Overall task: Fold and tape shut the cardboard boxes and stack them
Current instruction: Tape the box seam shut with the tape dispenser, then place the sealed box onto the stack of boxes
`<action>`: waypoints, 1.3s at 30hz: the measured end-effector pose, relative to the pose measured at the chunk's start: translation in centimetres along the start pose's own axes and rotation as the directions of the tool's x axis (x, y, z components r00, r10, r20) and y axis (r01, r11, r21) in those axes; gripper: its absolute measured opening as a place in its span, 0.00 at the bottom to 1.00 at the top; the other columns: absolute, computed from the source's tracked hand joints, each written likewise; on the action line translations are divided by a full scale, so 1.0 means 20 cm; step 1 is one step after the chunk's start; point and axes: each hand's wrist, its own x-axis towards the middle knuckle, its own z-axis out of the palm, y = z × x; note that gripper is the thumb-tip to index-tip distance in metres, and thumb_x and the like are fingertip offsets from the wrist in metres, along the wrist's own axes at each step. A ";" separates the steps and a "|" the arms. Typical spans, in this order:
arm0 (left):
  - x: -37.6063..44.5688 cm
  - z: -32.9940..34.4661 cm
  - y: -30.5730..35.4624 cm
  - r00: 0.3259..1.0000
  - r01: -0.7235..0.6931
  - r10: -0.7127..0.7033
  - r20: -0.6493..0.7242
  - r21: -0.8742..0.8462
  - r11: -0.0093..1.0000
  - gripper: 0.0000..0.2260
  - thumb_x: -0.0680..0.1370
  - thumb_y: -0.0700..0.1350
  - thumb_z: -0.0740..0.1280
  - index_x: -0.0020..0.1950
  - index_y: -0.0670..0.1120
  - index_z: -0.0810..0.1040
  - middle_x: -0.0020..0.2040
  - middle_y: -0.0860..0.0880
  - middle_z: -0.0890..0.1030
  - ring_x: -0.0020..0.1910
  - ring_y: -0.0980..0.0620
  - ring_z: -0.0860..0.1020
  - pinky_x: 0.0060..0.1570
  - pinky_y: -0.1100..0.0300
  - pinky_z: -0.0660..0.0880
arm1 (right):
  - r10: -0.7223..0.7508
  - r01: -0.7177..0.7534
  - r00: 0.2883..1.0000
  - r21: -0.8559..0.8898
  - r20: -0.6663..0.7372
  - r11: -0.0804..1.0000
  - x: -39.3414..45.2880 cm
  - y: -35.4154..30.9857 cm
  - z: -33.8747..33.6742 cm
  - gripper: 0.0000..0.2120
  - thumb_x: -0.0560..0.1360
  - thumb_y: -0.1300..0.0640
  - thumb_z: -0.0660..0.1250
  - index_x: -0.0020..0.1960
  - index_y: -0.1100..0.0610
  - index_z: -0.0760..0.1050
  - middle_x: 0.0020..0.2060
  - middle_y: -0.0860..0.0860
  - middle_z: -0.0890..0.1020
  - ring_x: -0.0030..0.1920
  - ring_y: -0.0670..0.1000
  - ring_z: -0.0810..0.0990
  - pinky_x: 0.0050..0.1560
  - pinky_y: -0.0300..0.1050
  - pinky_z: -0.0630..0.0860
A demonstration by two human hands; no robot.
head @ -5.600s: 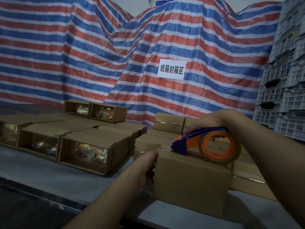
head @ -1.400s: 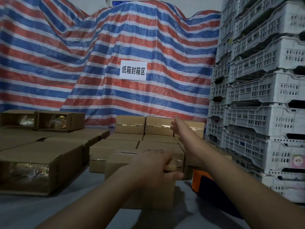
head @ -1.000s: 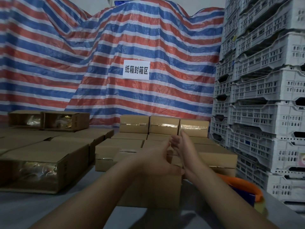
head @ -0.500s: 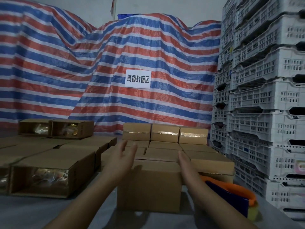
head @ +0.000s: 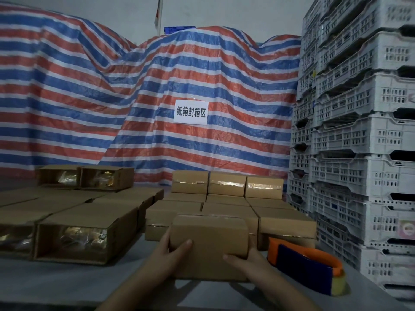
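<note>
Two hands hold a closed cardboard box (head: 208, 245) at the near edge of a grey bench (head: 56, 281), the left hand (head: 169, 254) wrapped round its left end with the thumb laid on the near face, the right hand (head: 244, 260) gripping the right end in the same way. Whether the box rests on the bench or is raised just off it cannot be told. Directly behind it sit rows of taped boxes (head: 226, 184), the back row stacked one layer higher. To the left lie open-ended boxes (head: 74, 239) with shiny packets visible inside, and two more (head: 86, 177) stand farther back. An orange and blue tape dispenser (head: 307, 268) lies on the bench just to the right of the held box. White plastic crates (head: 368, 131) tower along the right side. A red, white and blue striped tarpaulin (head: 89, 97) hangs across the background, carrying a white paper sign (head: 190, 112) printed with Chinese characters.
</note>
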 end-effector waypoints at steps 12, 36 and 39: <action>-0.01 0.02 0.14 0.956 -0.154 0.117 -0.269 -0.121 0.981 0.24 0.76 0.58 0.67 0.70 0.54 0.68 0.53 0.55 0.75 0.51 0.55 0.75 0.49 0.54 0.76 | -0.224 0.223 0.972 -0.020 -0.070 0.975 -0.10 -0.16 -0.01 0.43 0.71 0.41 0.70 0.79 0.40 0.52 0.68 0.46 0.72 0.62 0.46 0.72 0.55 0.42 0.75; 1.50 -0.33 0.47 0.906 -0.005 0.028 -0.423 0.053 0.999 0.20 0.80 0.53 0.64 0.66 0.42 0.75 0.54 0.43 0.78 0.50 0.45 0.77 0.54 0.53 0.73 | 0.122 -0.118 0.992 0.099 -0.028 0.988 1.41 -0.81 0.06 0.19 0.77 0.35 0.60 0.52 0.50 0.74 0.45 0.53 0.82 0.46 0.53 0.81 0.37 0.44 0.75; 1.62 -0.34 0.43 0.902 0.107 -0.078 -0.424 0.045 0.993 0.26 0.79 0.56 0.64 0.71 0.40 0.70 0.63 0.40 0.76 0.60 0.41 0.76 0.62 0.49 0.73 | 0.200 -0.201 0.978 -0.020 -0.053 0.979 1.50 -0.79 0.06 0.18 0.77 0.39 0.60 0.57 0.52 0.75 0.47 0.53 0.80 0.46 0.54 0.78 0.39 0.45 0.73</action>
